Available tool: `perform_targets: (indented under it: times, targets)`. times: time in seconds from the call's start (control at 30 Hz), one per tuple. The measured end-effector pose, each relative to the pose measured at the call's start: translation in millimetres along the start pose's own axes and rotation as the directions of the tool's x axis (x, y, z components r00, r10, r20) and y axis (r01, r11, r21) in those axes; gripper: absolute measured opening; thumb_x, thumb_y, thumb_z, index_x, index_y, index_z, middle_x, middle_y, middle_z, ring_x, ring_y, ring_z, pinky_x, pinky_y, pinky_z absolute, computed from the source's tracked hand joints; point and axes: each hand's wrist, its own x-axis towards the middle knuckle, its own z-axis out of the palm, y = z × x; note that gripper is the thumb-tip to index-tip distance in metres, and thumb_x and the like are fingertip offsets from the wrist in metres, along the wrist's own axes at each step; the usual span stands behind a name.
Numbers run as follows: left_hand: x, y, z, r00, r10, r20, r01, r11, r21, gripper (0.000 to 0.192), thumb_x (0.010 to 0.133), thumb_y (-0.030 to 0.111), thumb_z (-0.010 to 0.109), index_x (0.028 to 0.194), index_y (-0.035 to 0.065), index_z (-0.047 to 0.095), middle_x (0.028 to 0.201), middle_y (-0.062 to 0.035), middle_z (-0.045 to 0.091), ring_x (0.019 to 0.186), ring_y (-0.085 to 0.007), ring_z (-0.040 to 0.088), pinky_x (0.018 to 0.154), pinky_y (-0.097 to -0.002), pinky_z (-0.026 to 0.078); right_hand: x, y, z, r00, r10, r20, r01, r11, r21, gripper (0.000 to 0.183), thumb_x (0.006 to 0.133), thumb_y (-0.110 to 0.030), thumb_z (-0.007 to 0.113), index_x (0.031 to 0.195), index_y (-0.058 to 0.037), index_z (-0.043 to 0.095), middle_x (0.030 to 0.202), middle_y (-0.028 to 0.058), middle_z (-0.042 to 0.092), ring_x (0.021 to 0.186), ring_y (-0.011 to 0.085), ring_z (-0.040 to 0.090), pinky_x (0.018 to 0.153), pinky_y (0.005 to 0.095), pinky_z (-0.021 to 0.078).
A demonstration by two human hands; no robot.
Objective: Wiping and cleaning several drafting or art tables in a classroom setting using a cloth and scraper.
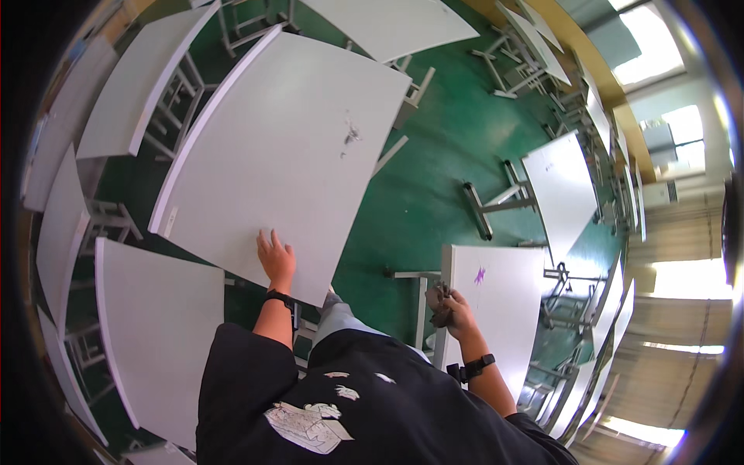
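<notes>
My left hand lies with fingers spread on the near end of a large white tabletop. It holds nothing. Dark grey smudges mark that top towards its right edge. Out to my right, my right hand grips a crumpled dark brown-grey cloth or rag; its exact kind is not plain. The cloth is at the left edge of another white desk. A purple stain shows on that desk, just beyond my right hand.
More white desks stand on my left and farther right, with metal legs jutting over the green floor. Rows of desks line the windowed wall. Beige curtains hang at the right.
</notes>
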Motion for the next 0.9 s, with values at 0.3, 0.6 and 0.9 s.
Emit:
perform_targets:
  times: [0.3, 0.6, 0.9]
  targets:
    - [54, 8, -17, 0.995, -0.044, -0.087, 0.043, 0.999, -0.008, 0.052, 0.086, 0.017, 0.055, 0.133, 0.0038, 0.039, 0.144, -0.0202, 0.028, 0.134, -0.0363, 0.026, 0.108, -0.0476, 0.025, 141, -17, 90, 0.944, -0.239, 0.227, 0.295, 0.305, -0.906, 0.030, 0.079, -0.011, 0.059, 0.108, -0.0063, 0.059, 0.097, 0.0121, 0.065, 0.081, 0.0250, 0.064, 0.073, 0.0324, 0.0512]
    - [80, 9, 4, 0.975, -0.160, -0.156, 0.184, 0.970, 0.160, 0.046, 0.089, 0.020, 0.048, 0.132, 0.0056, 0.042, 0.145, -0.0165, 0.031, 0.134, -0.0343, 0.028, 0.108, -0.0474, 0.024, 232, 23, 262, 0.320, -0.050, 0.946, 0.924, -0.204, -0.323, 0.016, 0.078, -0.023, 0.062, 0.086, -0.0107, 0.057, 0.085, 0.0061, 0.053, 0.077, 0.0242, 0.059, 0.065, 0.0377, 0.0487]
    - [71, 1, -2, 0.969, -0.186, -0.161, 0.207, 0.971, 0.123, 0.048, 0.083, 0.015, 0.048, 0.131, 0.0076, 0.046, 0.143, -0.0153, 0.036, 0.133, -0.0343, 0.031, 0.107, -0.0460, 0.024, 271, 20, 270, -0.007, 0.126, 0.992, 0.953, -0.300, 0.045, 0.007, 0.076, -0.019, 0.054, 0.076, -0.0127, 0.055, 0.078, 0.0017, 0.050, 0.069, 0.0181, 0.055, 0.055, 0.0311, 0.0429]
